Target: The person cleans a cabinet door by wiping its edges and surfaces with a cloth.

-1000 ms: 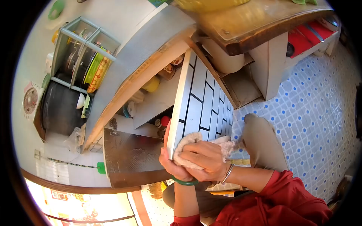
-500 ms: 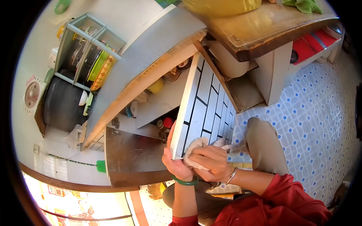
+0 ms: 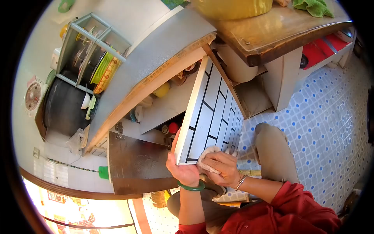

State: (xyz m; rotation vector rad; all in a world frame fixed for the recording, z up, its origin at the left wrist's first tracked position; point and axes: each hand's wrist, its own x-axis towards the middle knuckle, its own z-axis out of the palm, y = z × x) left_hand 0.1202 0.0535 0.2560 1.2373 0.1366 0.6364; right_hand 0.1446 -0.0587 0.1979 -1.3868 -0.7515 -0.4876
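A cabinet door (image 3: 210,105) with a white face and black brick-pattern lines stands swung open before me. My left hand (image 3: 182,169), with a green bangle at its wrist, grips the door's near corner, its fingers behind the edge. In my right hand (image 3: 224,167) is a bunched, pale cloth (image 3: 209,156), pressed against the door's face near that same corner. A thin metal bracelet circles my right wrist. The cloth is partly hidden by my fingers.
A second, brown cabinet door (image 3: 142,163) hangs open on the left. Jars and a yellow item (image 3: 161,89) sit inside the cabinet. Above runs a grey countertop (image 3: 156,58) with a dish rack (image 3: 93,50). A wooden table (image 3: 249,46) juts in at upper right.
My right hand and the cloth have shifted slightly right along the door's face, baring more of its corner. My left hand keeps hold of the door's edge.
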